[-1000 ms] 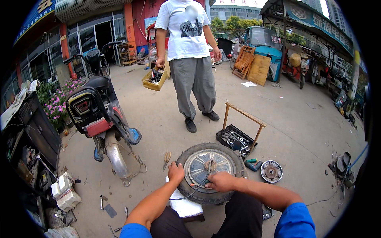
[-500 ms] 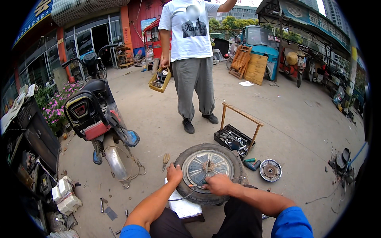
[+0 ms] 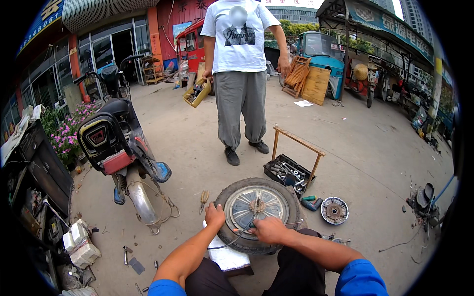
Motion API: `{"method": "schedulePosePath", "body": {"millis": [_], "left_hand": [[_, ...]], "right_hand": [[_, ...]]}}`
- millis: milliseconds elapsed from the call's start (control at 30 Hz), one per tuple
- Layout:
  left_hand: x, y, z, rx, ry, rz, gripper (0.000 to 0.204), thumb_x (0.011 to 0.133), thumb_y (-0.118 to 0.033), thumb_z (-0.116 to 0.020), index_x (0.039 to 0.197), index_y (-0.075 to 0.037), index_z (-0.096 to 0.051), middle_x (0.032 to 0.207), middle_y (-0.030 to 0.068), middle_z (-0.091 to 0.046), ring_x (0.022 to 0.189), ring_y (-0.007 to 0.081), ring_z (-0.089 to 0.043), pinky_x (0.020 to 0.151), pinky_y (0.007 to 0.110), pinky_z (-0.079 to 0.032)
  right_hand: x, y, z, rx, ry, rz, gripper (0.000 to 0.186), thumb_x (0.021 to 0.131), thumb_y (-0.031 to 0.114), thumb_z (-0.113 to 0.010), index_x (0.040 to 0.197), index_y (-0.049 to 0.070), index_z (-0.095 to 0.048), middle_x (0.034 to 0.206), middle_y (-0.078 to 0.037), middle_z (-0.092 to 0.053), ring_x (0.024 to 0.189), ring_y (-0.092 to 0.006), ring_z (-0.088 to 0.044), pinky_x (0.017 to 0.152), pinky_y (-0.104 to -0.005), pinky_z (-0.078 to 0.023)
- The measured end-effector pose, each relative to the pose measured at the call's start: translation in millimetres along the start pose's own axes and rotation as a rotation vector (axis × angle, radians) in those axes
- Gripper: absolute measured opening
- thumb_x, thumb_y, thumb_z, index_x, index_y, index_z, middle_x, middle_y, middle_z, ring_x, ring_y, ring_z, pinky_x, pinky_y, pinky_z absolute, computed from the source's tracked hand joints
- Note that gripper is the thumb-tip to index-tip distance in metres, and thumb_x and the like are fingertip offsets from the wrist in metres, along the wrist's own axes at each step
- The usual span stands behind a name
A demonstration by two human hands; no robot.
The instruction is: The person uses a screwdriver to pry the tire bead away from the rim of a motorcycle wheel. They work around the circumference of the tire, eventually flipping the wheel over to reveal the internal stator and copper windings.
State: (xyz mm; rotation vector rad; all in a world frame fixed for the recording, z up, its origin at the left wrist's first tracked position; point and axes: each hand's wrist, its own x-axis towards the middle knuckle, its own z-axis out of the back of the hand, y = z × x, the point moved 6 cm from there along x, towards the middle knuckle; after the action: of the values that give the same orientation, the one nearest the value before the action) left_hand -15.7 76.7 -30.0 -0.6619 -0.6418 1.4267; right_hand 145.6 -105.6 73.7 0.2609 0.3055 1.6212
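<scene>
The left hand (image 3: 215, 215) grips the rim of the wheel (image 3: 258, 212) while the right hand (image 3: 266, 230) clasps a thin tool (image 3: 242, 229) against its tyre.

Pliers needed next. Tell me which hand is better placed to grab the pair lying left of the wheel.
Probably left: the left hand rests on the wheel's left rim, nearest the pliers; the right hand is farther over.

Black tyre (image 3: 291, 207) rings a silver spoked wheel (image 3: 256, 204).
</scene>
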Motion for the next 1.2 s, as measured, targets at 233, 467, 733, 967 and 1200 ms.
{"method": "schedulePosePath", "body": {"millis": [233,467,733,967,1200], "left_hand": [[-3.9,-3.6,4.0,-0.056,-0.036,0.003,0.056,0.097,-0.034,-0.053,0.138,0.003,-0.05,0.133,0.0345,-0.053,0.124,0.0491,-0.052,0.108,0.05,-0.041],[4.8,4.3,-2.6,0.013,-0.01,0.01,0.055,0.098,-0.035,-0.052,0.14,0.0,-0.047,0.136,0.0308,-0.05,0.12,0.0487,-0.055,0.103,0.052,-0.045],[4.9,2.3,-0.7,0.002,0.009,0.016,0.053,0.098,-0.031,-0.053,0.139,0.002,-0.047,0.137,0.0329,-0.049,0.122,0.0498,-0.054,0.103,0.052,-0.044],[6.3,3.4,-2.7,0.001,0.002,-0.002,0.053,0.098,-0.032,-0.053,0.139,0.001,-0.047,0.137,0.0327,-0.049,0.122,0.0498,-0.054,0.103,0.052,-0.044],[4.3,1.8,-3.1,-0.003,0.004,0.004,0.053,0.098,-0.033,-0.053,0.139,0.0,-0.048,0.137,0.032,-0.05,0.121,0.0496,-0.054,0.104,0.052,-0.044]], "right_hand": [[1.8,-2.1,-2.5,-0.015,0.026,0.011,0.044,0.097,0.045,-0.058,0.095,0.002,-0.066,0.082,-0.025,-0.07,0.083,-0.0464,-0.068,0.075,-0.0572,-0.052],[2.6,-1.9,-0.7,-0.011,0.061,0.03,0.044,0.097,0.045,-0.058,0.098,0.002,-0.065,0.084,-0.026,-0.07,0.085,-0.0462,-0.068,0.075,-0.058,-0.052],[5.0,-3.5,0.9,0.004,0.098,0.054,0.045,0.098,0.046,-0.056,0.097,0.001,-0.065,0.084,-0.026,-0.069,0.086,-0.0465,-0.068,0.076,-0.0575,-0.052],[9.1,-6.3,1.9,0.014,0.13,0.102,0.047,0.098,0.046,-0.056,0.095,0.0,-0.066,0.083,-0.027,-0.069,0.084,-0.0465,-0.068,0.075,-0.0559,-0.053],[14.1,-11.0,1.4,0.042,0.171,0.165,0.05,0.097,0.048,-0.058,0.091,0.0,-0.069,0.082,-0.027,-0.068,0.083,-0.0466,-0.068,0.076,-0.0551,-0.053]]}}
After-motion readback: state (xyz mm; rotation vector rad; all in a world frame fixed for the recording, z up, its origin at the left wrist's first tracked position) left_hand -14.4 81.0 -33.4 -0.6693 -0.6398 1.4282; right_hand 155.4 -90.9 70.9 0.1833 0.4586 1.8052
